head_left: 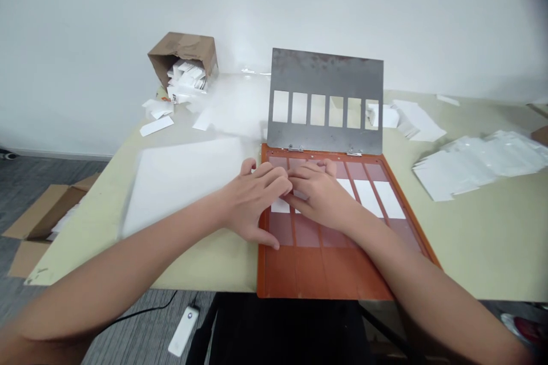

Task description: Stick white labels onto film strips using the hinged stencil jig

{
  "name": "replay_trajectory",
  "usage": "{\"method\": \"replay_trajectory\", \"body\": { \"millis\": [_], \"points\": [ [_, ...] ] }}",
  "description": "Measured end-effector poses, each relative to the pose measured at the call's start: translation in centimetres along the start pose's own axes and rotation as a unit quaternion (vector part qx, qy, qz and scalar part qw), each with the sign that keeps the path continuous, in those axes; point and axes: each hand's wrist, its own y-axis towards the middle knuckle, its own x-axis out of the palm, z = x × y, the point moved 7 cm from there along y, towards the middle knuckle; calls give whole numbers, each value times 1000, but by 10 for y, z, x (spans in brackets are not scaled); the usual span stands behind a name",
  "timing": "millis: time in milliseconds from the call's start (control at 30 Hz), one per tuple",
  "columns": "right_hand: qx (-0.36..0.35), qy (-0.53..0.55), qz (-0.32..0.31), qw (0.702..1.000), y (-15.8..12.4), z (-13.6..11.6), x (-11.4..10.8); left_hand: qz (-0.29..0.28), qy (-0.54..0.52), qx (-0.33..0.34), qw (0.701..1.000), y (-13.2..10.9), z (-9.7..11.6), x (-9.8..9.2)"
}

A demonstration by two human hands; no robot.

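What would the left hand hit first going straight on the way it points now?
Probably the right hand; the left hand points toward it over the orange tray. They look touching or nearly so; depth is unclear.

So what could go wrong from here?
The left hand and right hand, close together over the orange frame, could nudge its white cards out of line. The hinged gray plate stands raised behind the hands and might fall onto them if knocked. White pieces at the cardboard box's open mouth might slide out.
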Motion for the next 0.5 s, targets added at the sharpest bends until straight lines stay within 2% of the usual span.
{"method": "replay_trajectory", "body": {
  "millis": [200,400,500],
  "points": [
    [1,12,4,1000,0,3,1,9,-8,-15,1000,-2,-3,3],
    [-24,20,-10,999,0,-3,-10,71,8,-52,996,-3,-13,-2],
    [-28,41,-31,998,-2,-5,-14,79,20,-73,994,-4,-17,-2]
  ]
}}
